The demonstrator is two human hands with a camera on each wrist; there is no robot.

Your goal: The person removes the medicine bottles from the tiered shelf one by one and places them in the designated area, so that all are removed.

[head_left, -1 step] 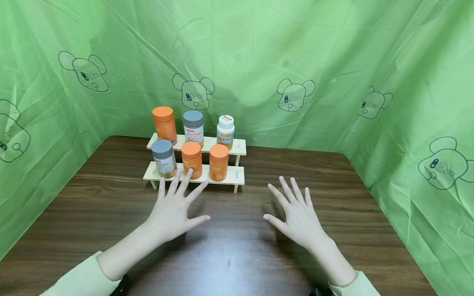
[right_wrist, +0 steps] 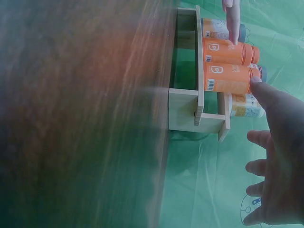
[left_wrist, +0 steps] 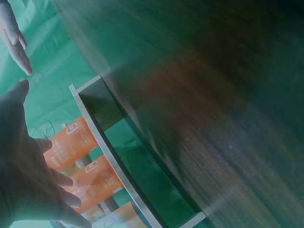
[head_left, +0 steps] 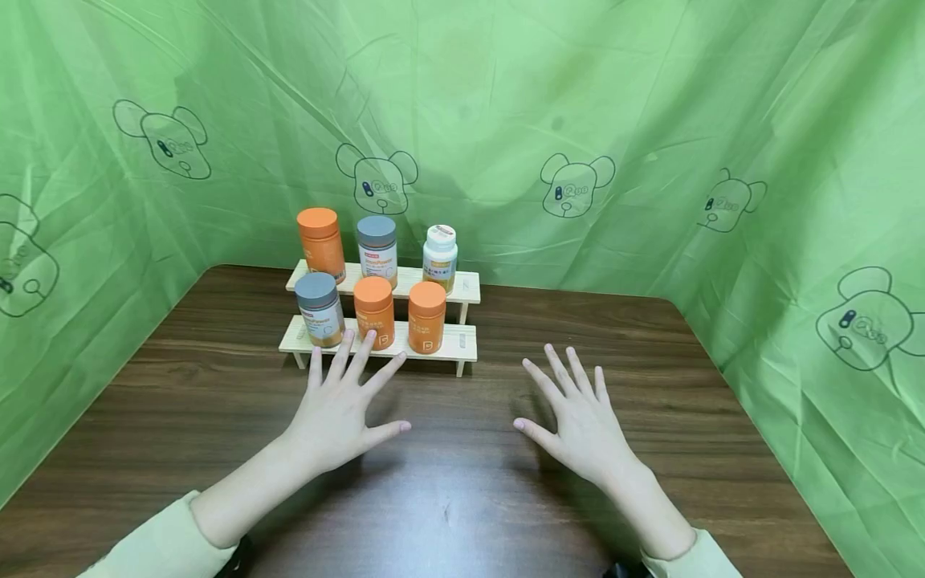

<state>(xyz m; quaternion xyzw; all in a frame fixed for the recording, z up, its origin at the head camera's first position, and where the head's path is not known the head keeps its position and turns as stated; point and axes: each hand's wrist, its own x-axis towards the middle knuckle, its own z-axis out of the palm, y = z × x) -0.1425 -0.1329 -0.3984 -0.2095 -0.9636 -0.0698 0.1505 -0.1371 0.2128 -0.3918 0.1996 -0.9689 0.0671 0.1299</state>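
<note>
My left hand (head_left: 336,413) hovers over the table with fingers spread, just in front of a two-tier wooden rack (head_left: 462,343). In the head view its fingertips overlap the lower tier. That tier bears a grey-lidded supplement jar (head_left: 320,309) and two orange jars (head_left: 374,309), (head_left: 427,317). Behind them, the upper tier holds another orange jar (head_left: 321,241), a second grey-lidded jar (head_left: 377,249) and a white bottle (head_left: 440,258). To the right of the rack, my right hand (head_left: 585,425) is spread too, holding nothing. Both wrist views show the rack beyond the fingers.
The dark wood-grain table (head_left: 462,498) reaches back to a green cloth (head_left: 491,96) printed with mouse-head outlines, which encloses the back and both sides. Light green sleeves (head_left: 166,538) cover the forearms.
</note>
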